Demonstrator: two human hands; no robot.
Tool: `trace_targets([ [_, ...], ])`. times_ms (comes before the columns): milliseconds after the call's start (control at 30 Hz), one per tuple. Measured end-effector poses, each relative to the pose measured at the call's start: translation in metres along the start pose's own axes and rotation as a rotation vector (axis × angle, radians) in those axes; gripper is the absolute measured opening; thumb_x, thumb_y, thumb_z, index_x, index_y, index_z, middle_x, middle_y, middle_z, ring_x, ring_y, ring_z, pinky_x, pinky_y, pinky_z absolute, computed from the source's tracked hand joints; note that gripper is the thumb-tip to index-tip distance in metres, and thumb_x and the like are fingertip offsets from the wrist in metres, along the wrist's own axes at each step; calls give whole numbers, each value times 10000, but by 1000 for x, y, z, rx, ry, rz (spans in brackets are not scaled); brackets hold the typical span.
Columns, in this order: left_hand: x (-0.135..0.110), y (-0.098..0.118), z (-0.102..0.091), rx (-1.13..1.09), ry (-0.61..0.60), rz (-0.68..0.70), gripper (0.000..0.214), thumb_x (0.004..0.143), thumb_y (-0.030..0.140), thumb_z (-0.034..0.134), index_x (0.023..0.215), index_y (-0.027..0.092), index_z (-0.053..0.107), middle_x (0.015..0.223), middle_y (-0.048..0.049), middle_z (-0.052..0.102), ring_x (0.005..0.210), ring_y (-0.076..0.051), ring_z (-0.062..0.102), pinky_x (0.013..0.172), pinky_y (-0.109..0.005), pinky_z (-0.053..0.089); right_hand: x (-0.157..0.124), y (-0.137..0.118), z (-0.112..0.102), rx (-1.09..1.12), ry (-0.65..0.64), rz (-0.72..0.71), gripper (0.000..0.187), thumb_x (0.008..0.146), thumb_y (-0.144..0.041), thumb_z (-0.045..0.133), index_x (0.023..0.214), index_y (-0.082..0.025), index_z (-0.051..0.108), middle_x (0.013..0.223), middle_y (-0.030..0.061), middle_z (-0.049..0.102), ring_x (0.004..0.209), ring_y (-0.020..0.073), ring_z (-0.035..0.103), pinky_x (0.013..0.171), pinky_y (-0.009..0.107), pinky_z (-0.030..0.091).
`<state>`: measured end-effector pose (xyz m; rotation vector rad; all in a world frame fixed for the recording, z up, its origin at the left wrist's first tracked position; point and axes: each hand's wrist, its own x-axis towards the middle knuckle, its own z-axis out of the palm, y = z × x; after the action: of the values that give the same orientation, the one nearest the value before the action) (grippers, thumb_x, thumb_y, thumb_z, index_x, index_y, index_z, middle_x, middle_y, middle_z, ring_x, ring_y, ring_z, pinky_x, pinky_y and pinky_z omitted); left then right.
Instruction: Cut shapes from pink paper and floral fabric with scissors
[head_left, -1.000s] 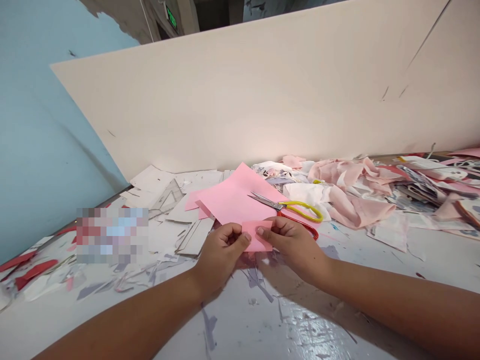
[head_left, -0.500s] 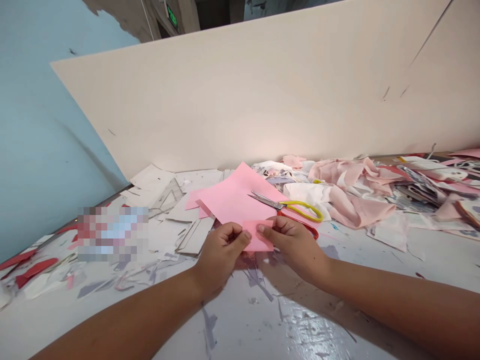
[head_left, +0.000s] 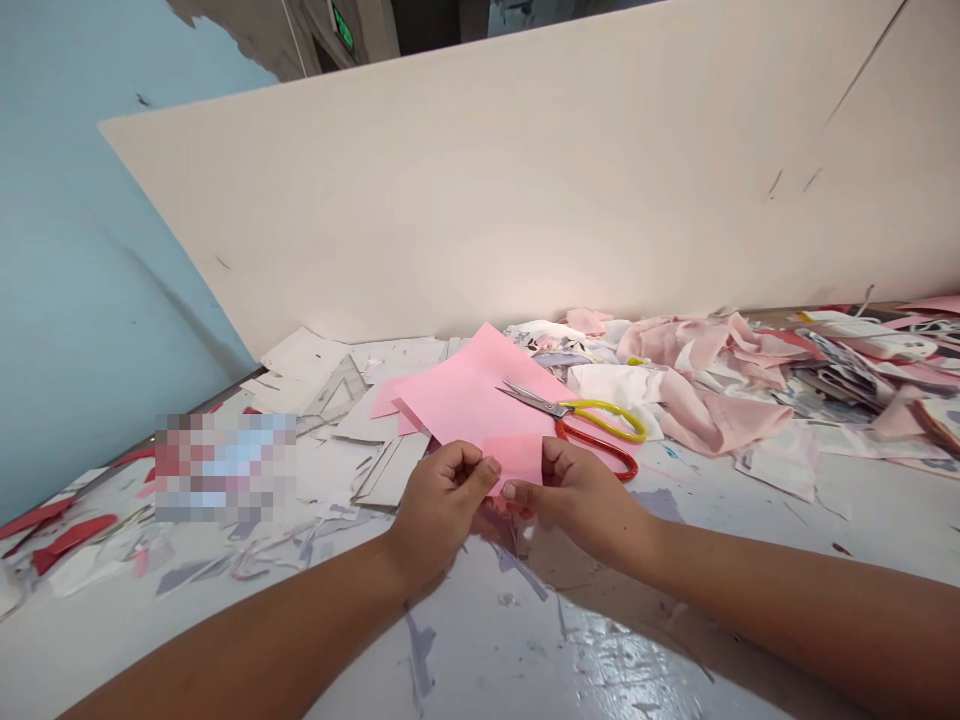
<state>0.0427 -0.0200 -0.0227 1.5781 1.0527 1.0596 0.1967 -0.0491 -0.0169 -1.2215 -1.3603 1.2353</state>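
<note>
A small rectangle of pink paper (head_left: 517,458) is held up between my two hands over the table. My left hand (head_left: 448,492) pinches its left edge between thumb and fingers. At the right edge, my right hand (head_left: 574,490) grips it, thumb on the near face at the lower part and fingers behind. Just beyond lies a larger pink sheet (head_left: 480,385), flat on the table. Scissors (head_left: 562,410) with one yellow and one red handle rest open on that sheet, blades pointing to the far left.
White card pieces (head_left: 390,470) and a clear set square (head_left: 341,392) lie left of the sheet. Pink and white fabric scraps (head_left: 712,400) heap up at the right. Red scraps (head_left: 71,540) and paper trimmings litter the left. A pale board (head_left: 487,190) stands along the back.
My right thumb has slid down and left along the small pink paper. The paper has shifted slightly left and up, and more of the red scissor handle shows.
</note>
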Motion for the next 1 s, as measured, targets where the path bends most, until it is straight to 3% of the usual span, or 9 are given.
trace_targets([
  [267, -1, -1, 4, -152, -18, -67, 286, 722, 403, 562, 623, 175, 421, 526, 70, 395, 427, -48, 383, 410, -179, 388, 5, 3, -4, 81, -63, 8, 208, 648, -293, 648, 749, -157, 526, 589, -10, 584, 527, 106, 514, 468, 215, 382],
  [467, -1, 0, 3, -239, -220, -124, 257, 747, 391, 542, 658, 168, 452, 557, 28, 513, 516, -95, 503, 492, -238, 453, 4, 4, -4, 94, -36, 22, 248, 604, -285, 692, 643, -180, 471, 535, -26, 587, 490, 99, 501, 467, 211, 371],
  [667, 1, 0, 3, -77, -154, -153, 279, 727, 401, 557, 612, 168, 455, 461, 39, 503, 377, -72, 449, 361, -179, 354, 7, 5, -7, 112, -60, 35, 210, 634, -280, 671, 716, -178, 507, 572, -17, 606, 508, 104, 520, 463, 209, 383],
  [800, 2, 1, 2, -33, -93, -157, 274, 718, 399, 564, 613, 174, 450, 450, 51, 489, 368, -68, 441, 363, -176, 359, 10, -2, -12, 68, -38, 97, 259, 606, -275, 694, 670, -187, 459, 561, -16, 605, 527, 123, 562, 475, 222, 423],
  [1000, 5, -4, 0, -31, -70, -150, 271, 723, 412, 556, 630, 180, 449, 453, 57, 481, 365, -73, 443, 359, -184, 362, 13, -13, -24, 135, -199, 185, 244, 618, -235, 681, 683, -175, 454, 560, -53, 543, 566, 112, 607, 596, 241, 487],
])
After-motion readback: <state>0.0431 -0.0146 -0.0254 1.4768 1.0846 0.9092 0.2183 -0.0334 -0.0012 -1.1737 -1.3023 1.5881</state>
